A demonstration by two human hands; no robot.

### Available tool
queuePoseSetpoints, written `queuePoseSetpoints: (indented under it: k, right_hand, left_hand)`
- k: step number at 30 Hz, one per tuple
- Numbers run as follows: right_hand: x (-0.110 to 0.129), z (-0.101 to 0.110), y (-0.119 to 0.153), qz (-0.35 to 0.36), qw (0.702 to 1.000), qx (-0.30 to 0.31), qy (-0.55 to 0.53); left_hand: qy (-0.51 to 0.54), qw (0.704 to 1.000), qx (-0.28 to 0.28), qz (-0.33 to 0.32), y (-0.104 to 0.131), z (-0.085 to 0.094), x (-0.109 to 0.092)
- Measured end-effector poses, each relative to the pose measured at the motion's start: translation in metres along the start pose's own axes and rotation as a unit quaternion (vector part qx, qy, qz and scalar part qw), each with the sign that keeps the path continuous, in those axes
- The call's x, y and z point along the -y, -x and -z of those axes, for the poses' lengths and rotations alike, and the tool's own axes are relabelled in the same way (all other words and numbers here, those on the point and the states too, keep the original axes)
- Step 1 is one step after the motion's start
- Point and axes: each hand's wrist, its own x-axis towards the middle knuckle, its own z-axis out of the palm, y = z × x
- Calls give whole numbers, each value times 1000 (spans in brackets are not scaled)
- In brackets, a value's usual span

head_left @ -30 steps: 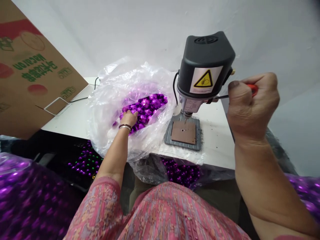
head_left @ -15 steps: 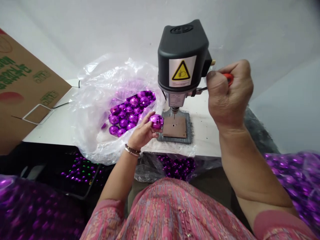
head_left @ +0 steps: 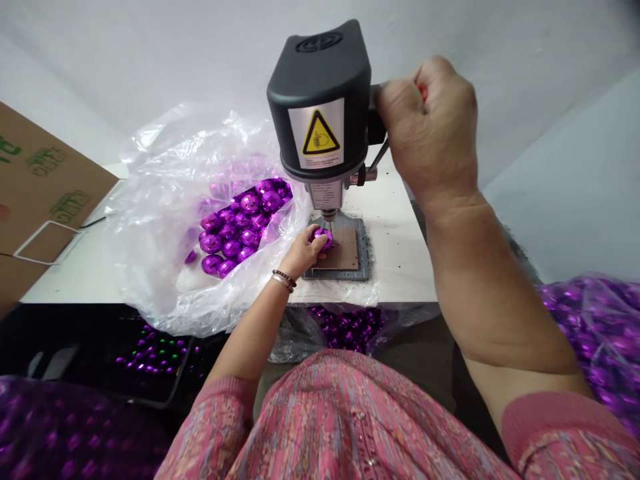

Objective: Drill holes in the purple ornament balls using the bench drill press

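My left hand [head_left: 305, 252] grips a shiny purple ball [head_left: 323, 239] at the drill bit of a black drill press [head_left: 320, 100], above the brown board [head_left: 343, 252] on its base. My fingers partly cover the ball. My right hand [head_left: 433, 130] is closed around the red-ended lever [head_left: 423, 92] on the press's right side. Left of the press, several faceted purple balls [head_left: 250, 202] lie in an open clear plastic bag [head_left: 160, 220].
A brown cardboard box [head_left: 55, 180] stands at the left of the white table [head_left: 395, 267]. Bags of purple balls are at the lower left [head_left: 75, 427] and right [head_left: 595, 333]. More purple balls [head_left: 350, 328] show below the table's front edge.
My left hand has brought the purple ball rightward to beneath the drill bit. My right hand has moved with the lever, which now slants more steeply. The view has shifted.
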Motion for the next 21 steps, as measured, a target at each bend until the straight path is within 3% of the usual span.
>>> queuePoseSetpoints:
  k: [5, 11, 16, 21]
  right_hand:
    - [-1, 0, -5, 4, 1000, 8, -15]
    - [-1, 0, -4, 1, 999, 10, -35]
    - [-2, -1, 0, 0, 999, 9, -40]
    - [-4, 0, 2, 7, 997, 1, -80]
  left_hand:
    - [-91, 995, -16, -44, -4, -3, -2]
    - [-216, 966, -57, -132, -3, -8, 1]
    - [-242, 958, -72, -138, -4, -14, 3]
    - [-198, 970, -22, -142, -15, -10, 7]
